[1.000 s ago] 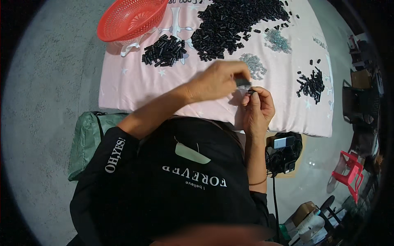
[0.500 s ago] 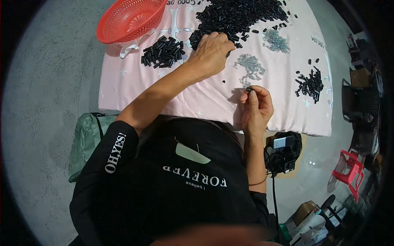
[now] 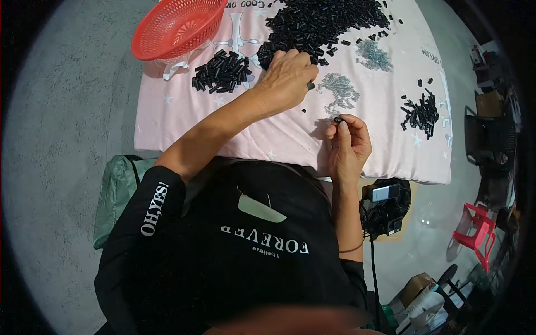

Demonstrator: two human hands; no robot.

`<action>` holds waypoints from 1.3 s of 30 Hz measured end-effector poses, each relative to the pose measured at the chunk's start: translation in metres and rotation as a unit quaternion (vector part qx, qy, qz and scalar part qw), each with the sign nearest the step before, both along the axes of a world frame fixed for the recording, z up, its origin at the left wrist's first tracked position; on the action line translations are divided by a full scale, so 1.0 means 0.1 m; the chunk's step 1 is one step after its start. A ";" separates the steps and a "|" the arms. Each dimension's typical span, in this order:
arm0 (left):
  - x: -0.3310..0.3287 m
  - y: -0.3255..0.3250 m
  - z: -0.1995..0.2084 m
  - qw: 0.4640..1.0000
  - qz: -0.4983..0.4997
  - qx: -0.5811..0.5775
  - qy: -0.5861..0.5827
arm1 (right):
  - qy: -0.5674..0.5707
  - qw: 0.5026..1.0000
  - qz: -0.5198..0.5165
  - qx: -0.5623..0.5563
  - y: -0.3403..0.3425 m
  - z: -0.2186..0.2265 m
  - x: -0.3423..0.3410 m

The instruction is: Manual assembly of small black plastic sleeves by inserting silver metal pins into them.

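Note:
My left hand (image 3: 286, 81) is at the near edge of a big heap of small black plastic pieces (image 3: 318, 25). Its fingers are closed, and a short black tube (image 3: 311, 86) shows at the fingertips. Lower and to the right, my right hand (image 3: 352, 146) pinches a small black part (image 3: 338, 120) between thumb and fingers. Just beyond it lies a loose spread of tiny clear or silvery pieces (image 3: 340, 91). A second patch of such pieces (image 3: 374, 56) sits farther back. To the left of my left hand is a pile of black tubes (image 3: 222, 71).
A red plastic basket (image 3: 181, 30) stands at the table's left back corner. Thinner black pieces (image 3: 421, 114) are heaped at the right on the pink cloth (image 3: 290, 137). A green bag (image 3: 120, 192) is by the left front corner, and a red stool (image 3: 474, 234) stands off right.
My left hand has drawn slightly back from the large heap toward me, and the black tube at its fingertips shows more plainly. My right hand has hardly moved.

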State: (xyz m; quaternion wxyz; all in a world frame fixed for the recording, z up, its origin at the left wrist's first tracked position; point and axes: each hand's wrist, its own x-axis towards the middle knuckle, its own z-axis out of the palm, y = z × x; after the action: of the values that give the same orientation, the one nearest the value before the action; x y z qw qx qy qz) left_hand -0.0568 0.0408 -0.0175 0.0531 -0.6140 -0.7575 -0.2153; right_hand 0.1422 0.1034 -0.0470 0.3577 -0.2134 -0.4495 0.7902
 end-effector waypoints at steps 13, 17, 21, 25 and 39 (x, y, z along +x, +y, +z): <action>0.27 -0.14 0.26 0.975 -0.092 0.065 -0.191 | 0.018 0.999 0.006 -0.030 0.01 -0.02 0.01; 0.44 -0.20 0.36 0.947 -0.116 0.087 -0.288 | 0.034 0.998 0.016 -0.045 0.03 -0.05 0.02; 0.49 -0.22 0.37 0.934 -0.133 0.080 -0.323 | 0.030 0.999 0.009 -0.043 0.02 -0.03 0.00; 0.52 -0.23 0.34 0.922 -0.134 0.085 -0.353 | 0.032 0.999 0.016 -0.026 0.02 -0.04 0.01; 0.52 -0.25 0.20 0.916 -0.140 0.082 -0.366 | 0.039 0.998 0.040 -0.020 0.05 -0.08 0.05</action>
State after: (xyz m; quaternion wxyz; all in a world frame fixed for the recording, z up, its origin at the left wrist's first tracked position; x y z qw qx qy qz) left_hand -0.0049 0.0163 0.0024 -0.2086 -0.5852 -0.6104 -0.4913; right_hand 0.1470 0.1084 -0.0550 0.3387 -0.1712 -0.4273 0.8206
